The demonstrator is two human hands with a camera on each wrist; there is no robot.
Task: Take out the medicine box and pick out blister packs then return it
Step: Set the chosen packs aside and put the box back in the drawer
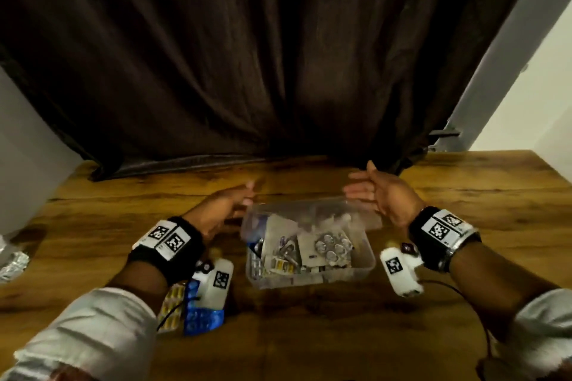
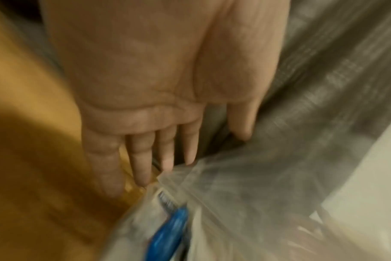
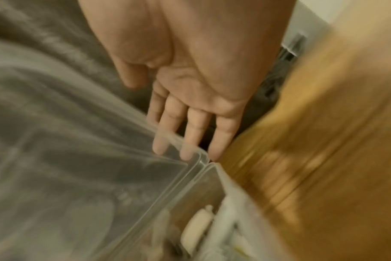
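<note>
Clear plastic medicine box, rectangular with rounded corners, sits mid-table on the wooden table, grain dark and knotty. Inside: a loose heap of blister packs, foil-backed, one with round silver bubbles on top, others on edge along the left wall. A clear lid hangs tilted over the box's far half, blurred; its far edge sits higher than the near one.

Left hand at the lid's left end, fingers straight and together, palm turned inward. In the left wrist view the fingertips reach the lid's corner; contact looks likely but blur prevents certainty. Right hand at the lid's right end, palm inward, fingers extended, thumb up. In the right wrist view the fingers lie against the lid's rim at its corner. Neither hand curls around anything; both are flat and spread.

Two blister packs lie on the table under the left forearm: a blue pack and a pack of yellow capsules, side by side, touching, near the box's left front corner.

Dark brown curtain falls in heavy folds to the table's far edge, close behind both hands. Crumpled foil at the table's left edge. Bare wood in front of the box and to its right.
</note>
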